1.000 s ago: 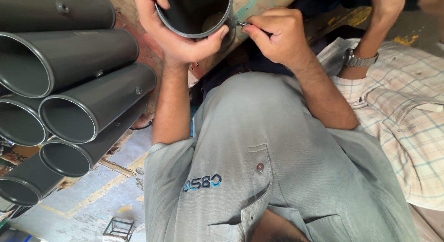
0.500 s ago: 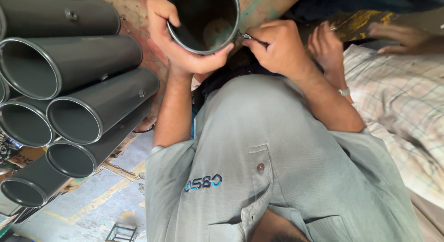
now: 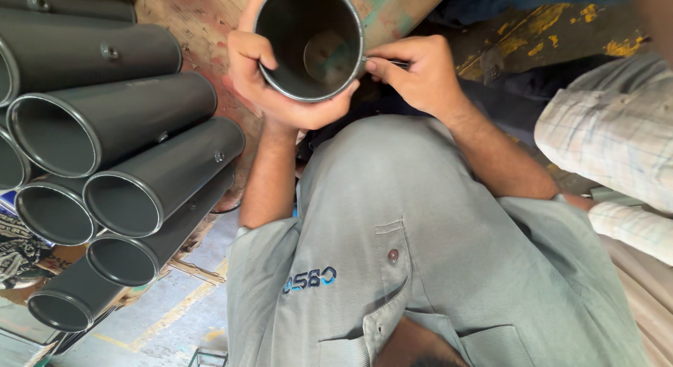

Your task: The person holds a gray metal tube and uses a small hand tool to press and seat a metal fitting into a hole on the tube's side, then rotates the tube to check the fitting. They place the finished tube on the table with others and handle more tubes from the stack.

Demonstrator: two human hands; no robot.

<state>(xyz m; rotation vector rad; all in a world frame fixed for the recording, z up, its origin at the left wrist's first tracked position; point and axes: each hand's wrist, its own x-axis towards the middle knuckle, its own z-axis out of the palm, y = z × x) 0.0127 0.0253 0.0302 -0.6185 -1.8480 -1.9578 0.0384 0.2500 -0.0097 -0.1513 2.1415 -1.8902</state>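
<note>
- Tightly hemmed in, a seated person in a grey work shirt (image 3: 420, 269) works close to the chest, with a stack of dark metal tubes (image 3: 119, 171) filling the left of the view and a second person's checked sleeve (image 3: 617, 136) crowding in from the right.
- Open room is scarce: only a strip of pale, paint-streaked floor (image 3: 168, 318) shows below the stack, and the tubes' silvery rims face the camera, well apart from the hands.
- Behind the hands lies a worn reddish surface (image 3: 196, 23), with yellow-flecked dark ground (image 3: 547, 37) to the right.
- One dark tube (image 3: 308, 37) is held up with its open end towards the camera, just above the raised knee.
- The left hand (image 3: 280, 93) cups the tube from below and the side, fingers wrapped round its rim in a firm grip.
- The right hand (image 3: 420, 76) is closed in a pinch on a small thin metal piece (image 3: 392, 60) that touches the tube's right rim; what the piece is cannot be told.
</note>
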